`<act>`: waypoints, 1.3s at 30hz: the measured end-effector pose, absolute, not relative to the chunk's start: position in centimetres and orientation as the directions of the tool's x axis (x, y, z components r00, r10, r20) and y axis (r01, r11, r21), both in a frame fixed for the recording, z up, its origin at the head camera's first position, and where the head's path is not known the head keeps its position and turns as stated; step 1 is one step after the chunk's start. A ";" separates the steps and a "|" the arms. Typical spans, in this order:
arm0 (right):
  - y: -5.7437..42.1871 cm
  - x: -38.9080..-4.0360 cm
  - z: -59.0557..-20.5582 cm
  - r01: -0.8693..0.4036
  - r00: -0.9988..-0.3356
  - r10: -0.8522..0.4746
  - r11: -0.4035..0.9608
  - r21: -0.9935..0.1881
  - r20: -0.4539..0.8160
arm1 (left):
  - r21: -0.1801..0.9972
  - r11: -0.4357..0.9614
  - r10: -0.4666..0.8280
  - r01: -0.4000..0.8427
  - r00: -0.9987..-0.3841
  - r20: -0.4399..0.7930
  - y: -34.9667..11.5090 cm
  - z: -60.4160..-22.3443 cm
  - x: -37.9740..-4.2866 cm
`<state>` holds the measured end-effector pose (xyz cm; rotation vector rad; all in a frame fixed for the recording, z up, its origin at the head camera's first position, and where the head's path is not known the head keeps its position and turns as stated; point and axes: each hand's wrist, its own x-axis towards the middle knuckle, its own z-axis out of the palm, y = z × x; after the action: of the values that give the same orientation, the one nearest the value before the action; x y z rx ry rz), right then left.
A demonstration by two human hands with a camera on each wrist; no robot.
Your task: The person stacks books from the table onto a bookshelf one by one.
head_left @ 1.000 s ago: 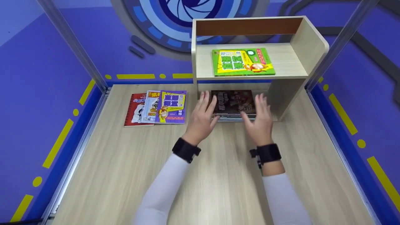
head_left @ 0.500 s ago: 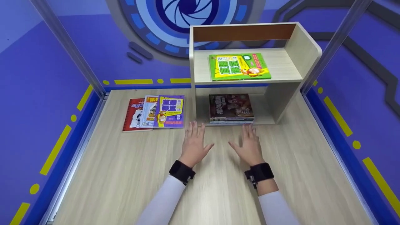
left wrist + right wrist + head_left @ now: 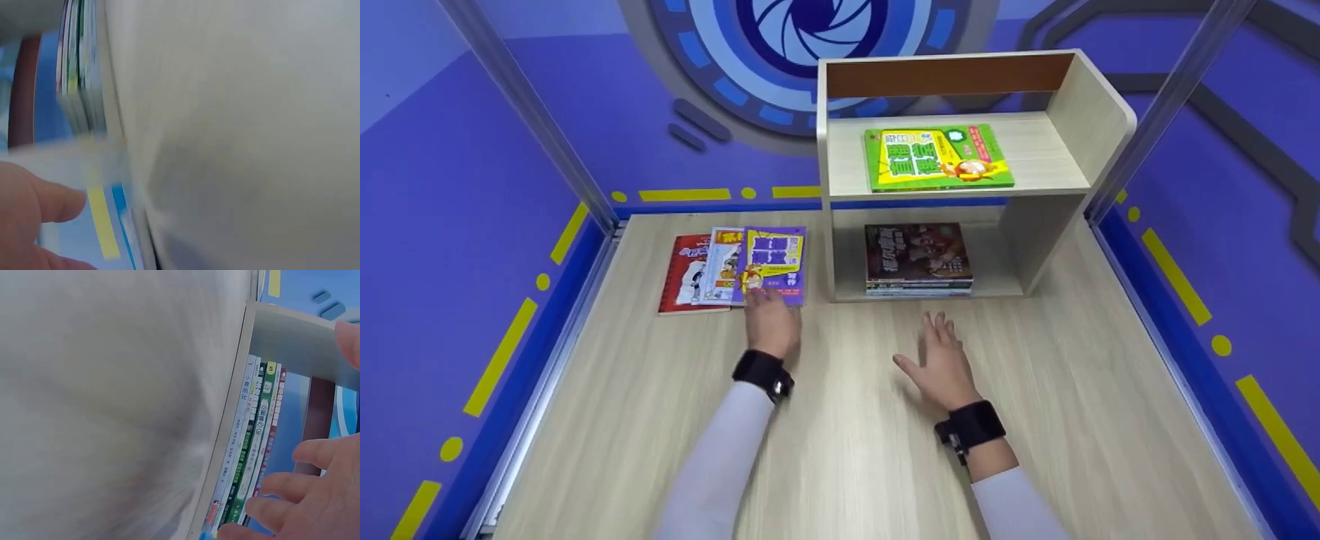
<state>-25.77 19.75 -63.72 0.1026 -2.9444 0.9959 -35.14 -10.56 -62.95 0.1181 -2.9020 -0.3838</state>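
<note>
My left hand (image 3: 772,328) is at the lower edge of a purple book (image 3: 784,262), its fingertips over the cover; whether they touch it I cannot tell. In the left wrist view its thumb and a finger stand apart with nothing between them. The purple book overlaps a white-and-blue book (image 3: 721,266), which overlaps a red book (image 3: 679,281). My right hand (image 3: 945,367) hovers over the table with fingers spread, holding nothing, in front of a stack of books (image 3: 919,255) with a dark cover on top. The stack's spines (image 3: 253,433) show in the right wrist view.
A two-tier wooden shelf (image 3: 960,193) stands at the back, the stack on its lower level and a green-and-yellow book (image 3: 937,159) lying on the upper board. Blue-purple walls (image 3: 532,135) enclose the wooden table (image 3: 840,450).
Both hands have drawn back from the book stack. My left hand has then moved left to the purple book. My right hand has come nearer and stays in front of the shelf.
</note>
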 end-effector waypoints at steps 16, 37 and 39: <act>8.5 -29.8 -61.8 -0.165 -0.981 -0.185 0.626 -0.762 0.061 | 0.299 0.901 -0.326 -0.315 -0.945 -0.014 -14.7 -62.7 -39.7; 3.6 -31.7 -62.9 -0.044 -0.984 -0.165 0.618 -0.785 -0.074 | 0.582 0.741 -0.382 -0.334 -0.923 -0.044 -15.0 -62.8 -41.5; 3.7 -31.7 -62.9 -0.049 -0.986 -0.154 0.625 -0.779 -0.062 | 0.716 0.639 -0.357 -0.280 -0.933 -0.046 -15.7 -63.2 -41.0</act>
<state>-31.66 3.68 -62.94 0.1843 -2.9409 1.4036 -41.01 -15.73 -63.20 0.5369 -2.7526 -1.1768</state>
